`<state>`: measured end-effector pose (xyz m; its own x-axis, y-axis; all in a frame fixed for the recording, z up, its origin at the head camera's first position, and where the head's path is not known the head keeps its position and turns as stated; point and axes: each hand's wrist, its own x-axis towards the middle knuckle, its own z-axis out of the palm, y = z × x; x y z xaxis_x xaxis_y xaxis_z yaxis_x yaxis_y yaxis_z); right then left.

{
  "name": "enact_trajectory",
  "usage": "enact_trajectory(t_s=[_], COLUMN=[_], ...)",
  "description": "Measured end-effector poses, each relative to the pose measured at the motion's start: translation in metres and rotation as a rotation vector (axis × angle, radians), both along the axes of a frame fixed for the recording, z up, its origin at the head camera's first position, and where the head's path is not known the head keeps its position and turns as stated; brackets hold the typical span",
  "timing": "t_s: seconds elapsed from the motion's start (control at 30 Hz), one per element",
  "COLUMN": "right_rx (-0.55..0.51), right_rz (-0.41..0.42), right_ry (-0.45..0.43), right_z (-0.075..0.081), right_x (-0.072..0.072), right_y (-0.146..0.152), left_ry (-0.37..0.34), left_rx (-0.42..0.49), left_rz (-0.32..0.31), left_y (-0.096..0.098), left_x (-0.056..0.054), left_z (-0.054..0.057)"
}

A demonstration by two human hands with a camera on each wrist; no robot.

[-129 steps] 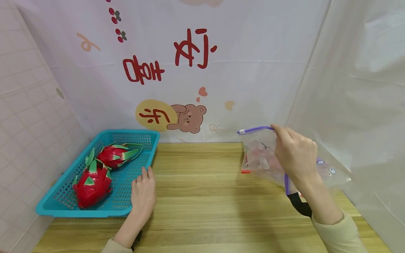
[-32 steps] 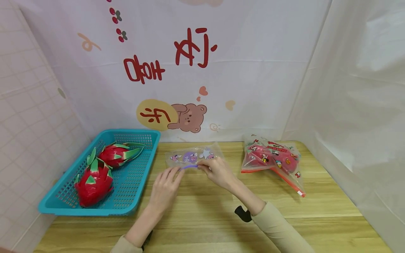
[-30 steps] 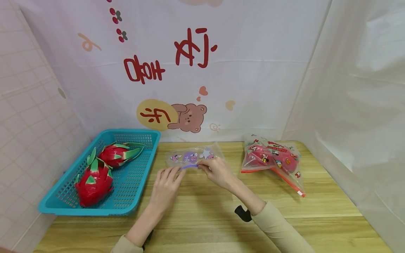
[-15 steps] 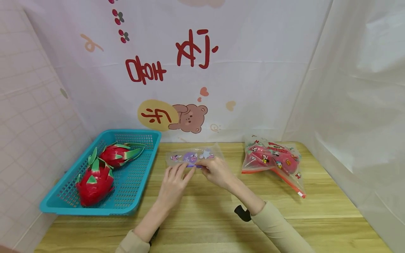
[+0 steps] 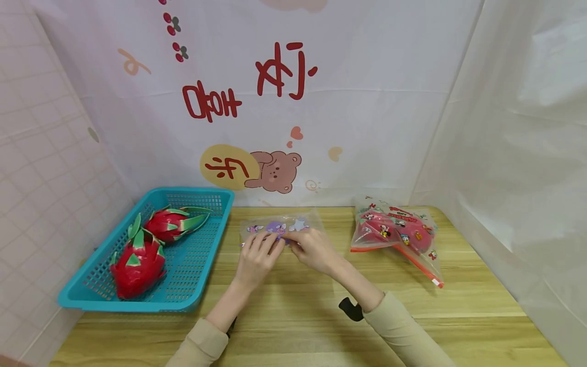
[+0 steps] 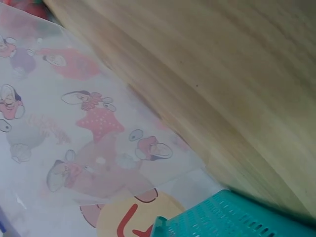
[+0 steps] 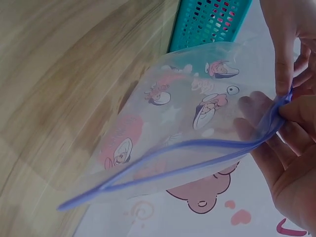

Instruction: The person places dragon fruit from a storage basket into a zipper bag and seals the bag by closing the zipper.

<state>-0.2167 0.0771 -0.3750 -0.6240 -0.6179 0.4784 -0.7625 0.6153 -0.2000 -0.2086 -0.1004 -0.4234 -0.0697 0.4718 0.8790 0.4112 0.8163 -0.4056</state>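
Note:
A clear zip bag point(image 5: 300, 223) with a purple zip edge and printed cartoon figures is at the middle of the table's back. My left hand point(image 5: 256, 260) and right hand point(image 5: 316, 252) pinch that edge, their fingertips close together. In the right wrist view, the purple zip strips point(image 7: 197, 143) of the bag part into a narrow loop on one side of the fingers and lie together at the pinch. Several fingers show through the clear plastic. The left wrist view has only the bag's printed film point(image 6: 94, 123), no fingers. I cannot make out the bag's slider.
A blue perforated basket point(image 5: 176, 306) on the left holds two red dragon fruits, one nearer point(image 5: 137, 267) and one farther point(image 5: 170, 226). At back right lie two red-edged zip bags point(image 5: 410, 224) with red round things inside. Walls of sheeting point(image 5: 367, 102) enclose the back and sides.
Earlier my left hand was at the basket rim and my right hand held the purple-edged bag at the right. Now both are at mid-table; lately the left slid rightward along the zip edge.

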Motion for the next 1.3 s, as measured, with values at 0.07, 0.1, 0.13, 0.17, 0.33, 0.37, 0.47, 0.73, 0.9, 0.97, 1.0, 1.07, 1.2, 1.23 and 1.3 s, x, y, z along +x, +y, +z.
enact_trajectory(t_s=[0.07, 0.1, 0.13, 0.17, 0.33, 0.37, 0.47, 0.73, 0.9, 0.97, 1.0, 1.07, 1.2, 1.23, 1.3], right_rx=[-0.003, -0.007, -0.010, -0.011, 0.024, 0.040, 0.103, 0.165, 0.202, 0.206, 0.204, 0.196, 0.155, 0.143, 0.117], right_rz=[0.005, 0.007, 0.008, 0.009, 0.000, -0.009, -0.073, -0.152, -0.138, -0.131, -0.131, -0.128, -0.114, -0.113, -0.118], right_ry=[0.001, 0.001, 0.002, 0.009, 0.123, 0.159, 0.280, 0.391, 0.271, 0.209, 0.194, 0.208, 0.357, 0.406, 0.503], right_z=[0.000, 0.000, 0.000, -0.001, -0.003, -0.004, -0.007, -0.015, -0.023, -0.026, -0.027, -0.029, -0.029, -0.029, -0.028], right_x=[0.000, 0.000, 0.000, -0.001, -0.002, -0.002, -0.004, -0.013, -0.013, -0.013, -0.013, -0.013, -0.015, -0.015, -0.016], right_y=[0.000, 0.000, 0.001, 0.001, 0.002, 0.002, 0.005, 0.018, 0.029, 0.033, 0.035, 0.038, 0.041, 0.041, 0.041], left_ry=[0.025, 0.034, 0.040, 0.043, 0.024, 0.021, 0.005, -0.063, -0.098, -0.105, -0.112, -0.134, -0.193, -0.210, -0.251], left_rx=[0.001, 0.002, 0.002, 0.001, -0.020, -0.032, -0.101, -0.305, -0.240, -0.232, -0.234, -0.253, -0.325, -0.346, -0.400], left_rz=[-0.013, -0.018, -0.022, -0.026, -0.017, -0.014, -0.028, -0.049, -0.043, -0.031, -0.024, -0.006, 0.031, 0.046, 0.090], left_y=[0.000, 0.000, 0.000, 0.000, 0.000, 0.000, -0.001, -0.006, -0.006, -0.007, -0.007, -0.007, -0.002, -0.001, 0.002], left_x=[-0.002, -0.003, -0.004, -0.005, -0.004, -0.003, 0.002, 0.018, 0.018, 0.017, 0.017, 0.018, 0.021, 0.022, 0.025], left_z=[0.000, -0.001, -0.001, -0.001, -0.002, -0.003, -0.006, -0.019, -0.018, -0.017, -0.017, -0.017, -0.020, -0.022, -0.024])
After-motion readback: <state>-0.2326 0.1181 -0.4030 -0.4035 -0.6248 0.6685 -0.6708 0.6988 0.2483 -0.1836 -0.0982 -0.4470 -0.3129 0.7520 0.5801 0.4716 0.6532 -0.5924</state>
